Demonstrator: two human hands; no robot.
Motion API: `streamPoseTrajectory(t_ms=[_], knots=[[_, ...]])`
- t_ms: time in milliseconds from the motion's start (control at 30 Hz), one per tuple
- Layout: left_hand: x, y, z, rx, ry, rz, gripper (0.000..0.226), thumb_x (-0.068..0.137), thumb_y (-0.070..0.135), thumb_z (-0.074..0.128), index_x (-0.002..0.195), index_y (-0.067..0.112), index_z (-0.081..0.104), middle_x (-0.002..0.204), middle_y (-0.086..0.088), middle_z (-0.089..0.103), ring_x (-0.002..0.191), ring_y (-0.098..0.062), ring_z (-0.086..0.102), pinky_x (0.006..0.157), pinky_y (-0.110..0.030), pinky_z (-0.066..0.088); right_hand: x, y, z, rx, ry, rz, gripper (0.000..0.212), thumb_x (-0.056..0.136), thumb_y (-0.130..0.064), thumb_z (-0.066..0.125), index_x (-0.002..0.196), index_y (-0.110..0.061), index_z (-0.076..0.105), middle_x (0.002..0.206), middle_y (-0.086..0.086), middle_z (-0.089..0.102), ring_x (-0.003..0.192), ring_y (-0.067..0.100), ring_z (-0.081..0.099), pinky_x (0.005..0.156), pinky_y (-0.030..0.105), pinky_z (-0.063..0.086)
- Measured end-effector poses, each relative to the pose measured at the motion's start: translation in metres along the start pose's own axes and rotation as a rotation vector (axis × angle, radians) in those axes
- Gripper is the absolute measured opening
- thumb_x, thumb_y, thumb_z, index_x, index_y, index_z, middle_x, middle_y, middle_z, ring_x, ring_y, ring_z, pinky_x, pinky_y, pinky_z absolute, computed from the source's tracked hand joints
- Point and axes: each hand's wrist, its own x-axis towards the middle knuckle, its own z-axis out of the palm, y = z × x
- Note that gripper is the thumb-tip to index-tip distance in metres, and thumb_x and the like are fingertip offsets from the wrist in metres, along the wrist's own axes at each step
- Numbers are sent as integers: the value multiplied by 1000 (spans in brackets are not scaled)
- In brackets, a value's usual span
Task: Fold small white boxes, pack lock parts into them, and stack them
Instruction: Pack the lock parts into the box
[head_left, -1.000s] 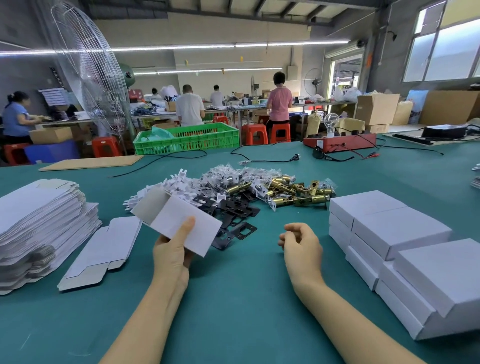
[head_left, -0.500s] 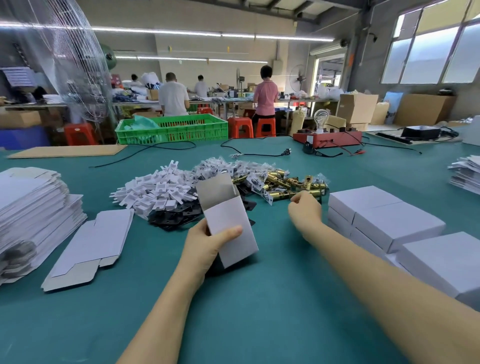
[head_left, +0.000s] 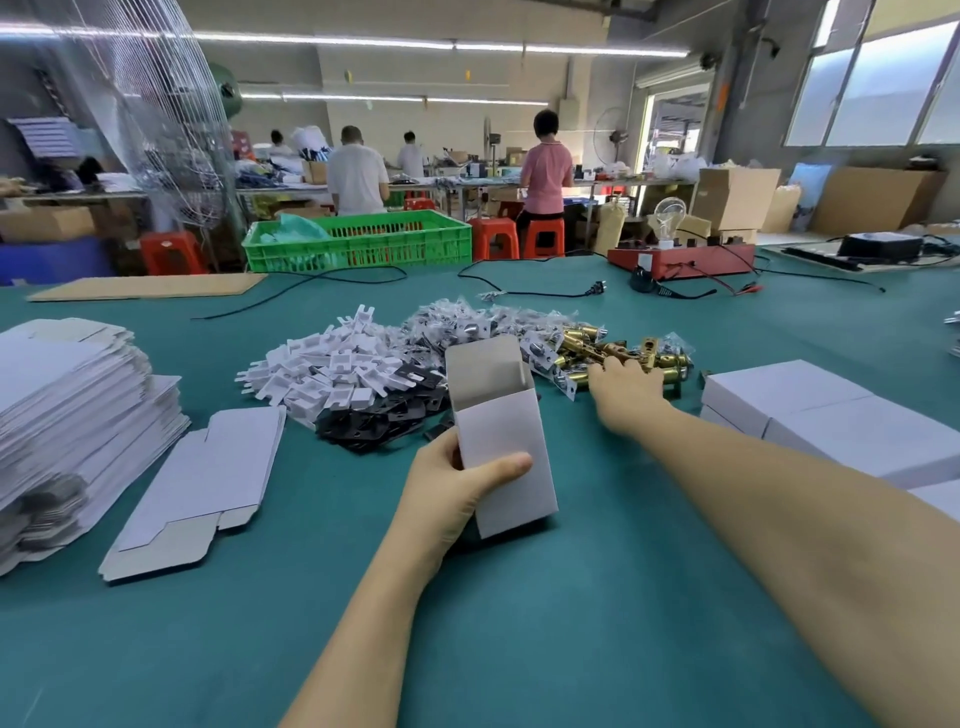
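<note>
Two hands working | your left hand (head_left: 457, 493) is gripping the open box (head_left: 501, 436) upright for loading | your right hand (head_left: 623, 387) is reaching onto the brass latches (head_left: 613, 353), grip unclear.

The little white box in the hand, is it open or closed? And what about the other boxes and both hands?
Small white cardboard box: folded up, top flap open.
Left hand: grips that box.
Right hand: on the brass lock parts; grip unclear.
Single flat white box blank: unfolded, lying on the green table.
Tall pile of flat blanks: unfolded.
Finished white boxes: closed, stacked.
</note>
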Motion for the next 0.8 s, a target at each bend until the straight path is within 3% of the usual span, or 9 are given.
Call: streamPoseTrajectory(t_ms=[167,300,400,500,567,667,800], knots=[[-1,0,0,19,-26,-5,27,76,11,82,99,21,73,96,6,77,87,-10,73,65,-17,54,-2,1,-1,-36,80,-53,26,91,3,49,116,-1,54,120,15,45,113,31,43,81,36,43],[-1,0,-1,21,-27,-9,29,74,15,84,99,22,73,96,6,77,87,-10,73,65,-17,54,-3,5,-3,-100,78,-38,26,92,3,50,116,-2,58,119,15,48,112,29,45,85,33,45],[-1,1,0,20,-23,-11,37,64,26,84,98,22,73,95,6,77,87,-9,72,64,-16,53,-8,3,-5,-250,81,-48,23,92,-3,50,110,-11,62,113,7,61,106,25,53,77,29,38],[0,1,0,15,-20,-19,39,61,29,83,98,23,73,95,7,77,86,-8,72,63,-15,52,-12,4,-7,-242,131,-35,18,88,-3,54,102,-13,58,104,4,64,99,24,58,70,28,36],[0,0,0,16,-15,-21,38,61,29,83,97,23,73,95,7,77,85,-8,72,63,-15,52,-14,6,-12,-145,215,-11,17,83,-1,57,95,-10,48,104,8,62,98,26,57,70,29,37],[-1,1,0,20,-8,-20,38,61,29,83,97,23,73,94,8,77,85,-8,72,63,-15,53,-15,0,-26,77,380,-7,25,80,5,57,99,-8,46,104,13,59,95,29,57,69,31,36],[-2,3,0,17,13,-15,41,60,30,83,98,22,72,94,8,77,86,-9,72,64,-17,55,-27,-10,-54,675,562,92,12,90,1,52,92,-7,42,94,14,55,82,29,48,65,37,37]])
